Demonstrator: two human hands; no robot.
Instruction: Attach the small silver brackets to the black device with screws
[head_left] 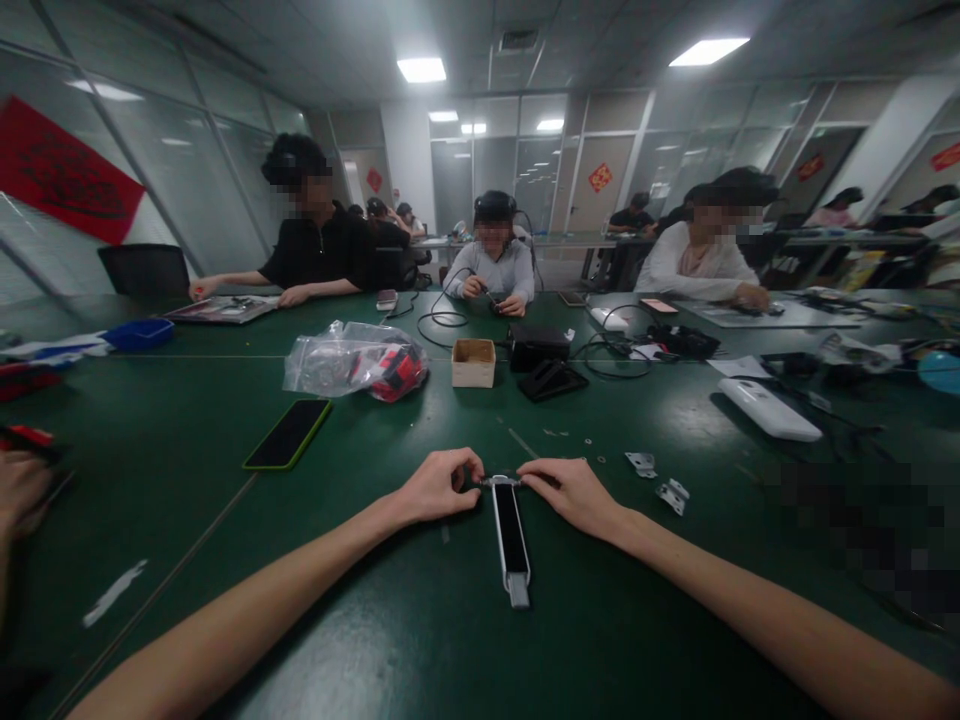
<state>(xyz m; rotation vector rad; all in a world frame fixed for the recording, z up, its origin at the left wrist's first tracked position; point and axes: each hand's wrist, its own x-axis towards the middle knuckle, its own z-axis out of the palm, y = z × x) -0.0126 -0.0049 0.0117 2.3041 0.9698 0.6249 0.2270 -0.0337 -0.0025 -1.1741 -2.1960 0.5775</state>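
Note:
A long, narrow device with a white rim and black face (511,530) lies on the green table, a pale tab (517,590) at its near end. Across its far end is a small metal piece (500,481). My left hand (441,486) is curled at the left end of this piece, thumb and index finger pinching round it. From the other side, my right hand (576,492) has its fingertips closed on the right end. Fingers partly cover both ends. Two metal brackets (641,464) (673,496) rest to the right of my right hand, near small rings (588,442).
Ahead are a green-edged phone (289,435), a plastic bag with red items (356,362), a small open box (473,363) and black boxes (538,345). A white device (769,409) and cables lie right. Co-workers sit across the table; another person's hand (22,490) is at far left.

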